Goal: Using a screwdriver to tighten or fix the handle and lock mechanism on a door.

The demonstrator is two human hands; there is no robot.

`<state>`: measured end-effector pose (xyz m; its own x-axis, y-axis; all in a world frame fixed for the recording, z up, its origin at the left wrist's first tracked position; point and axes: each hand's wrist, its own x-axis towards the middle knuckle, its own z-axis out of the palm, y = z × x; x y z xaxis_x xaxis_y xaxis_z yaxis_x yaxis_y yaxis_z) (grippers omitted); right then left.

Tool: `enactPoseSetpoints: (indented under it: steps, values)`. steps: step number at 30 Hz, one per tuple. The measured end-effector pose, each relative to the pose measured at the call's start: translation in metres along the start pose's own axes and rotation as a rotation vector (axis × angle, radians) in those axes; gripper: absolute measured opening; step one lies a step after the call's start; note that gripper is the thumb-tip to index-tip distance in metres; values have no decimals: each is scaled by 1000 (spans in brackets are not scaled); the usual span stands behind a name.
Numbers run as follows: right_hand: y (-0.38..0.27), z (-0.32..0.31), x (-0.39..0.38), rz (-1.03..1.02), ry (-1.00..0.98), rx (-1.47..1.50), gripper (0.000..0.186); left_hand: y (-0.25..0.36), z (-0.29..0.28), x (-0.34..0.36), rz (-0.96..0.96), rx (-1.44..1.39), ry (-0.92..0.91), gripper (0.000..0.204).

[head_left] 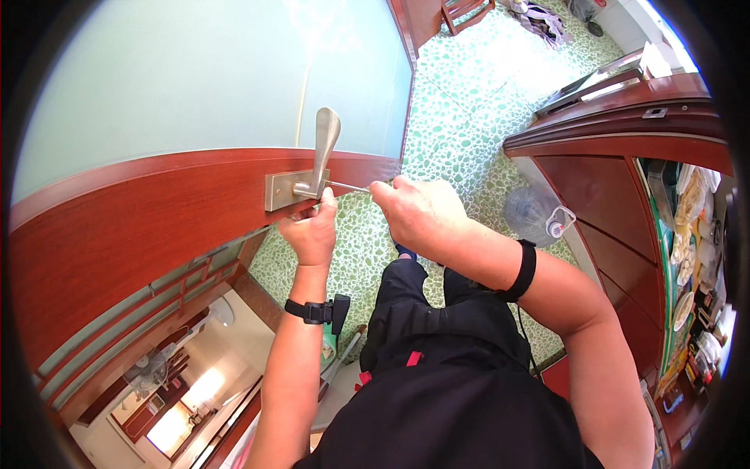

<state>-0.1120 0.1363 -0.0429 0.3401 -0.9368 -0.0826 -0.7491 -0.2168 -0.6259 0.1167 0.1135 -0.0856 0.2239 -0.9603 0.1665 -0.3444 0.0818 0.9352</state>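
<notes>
A satin-metal door handle (326,137) on a rectangular base plate (275,192) is fixed to the edge rail of a red-brown wooden door (195,176). My left hand (312,233) is closed at the lower side of the plate, its thumb against the foot of the handle; the other fingertips are partly hidden. My right hand (422,209) is wrapped round a screwdriver (349,187), of which only the thin metal shaft shows. The shaft runs left to the plate's right end, beside the handle. Its grip is hidden in my fist.
Pale frosted glass (195,78) fills the door's panel. A large clear water jug (527,213) stands on the green pebble-patterned floor (461,102) at right. Beyond it is a red-brown cabinet (601,195) beside shelves crowded with goods. A wooden chair (461,14) stands at the far end.
</notes>
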Motion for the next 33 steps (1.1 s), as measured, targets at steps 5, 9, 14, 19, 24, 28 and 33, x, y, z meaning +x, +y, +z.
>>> enactPoseSetpoints:
  steps: [5,9,14,19,24,28,33]
  values:
    - [30,-19,21,595,-731,1569,27,-7,-6,-7,-111,72,24,12]
    - [18,-25,16,429,-575,1294,28,-4,-4,-1,-77,30,1,14]
    - [-1,-4,-8,-10,62,222,32,3,-2,-2,-123,-15,5,19]
    - [28,-25,20,449,-598,1222,31,9,0,-7,-272,3,12,23]
    - [15,-41,22,388,-438,804,29,11,1,-4,-103,-38,46,24]
    - [8,-16,-2,-47,74,243,20,12,2,-7,-132,13,-11,23]
    - [31,-33,22,521,-576,1404,30,8,-1,-9,-212,31,-21,22]
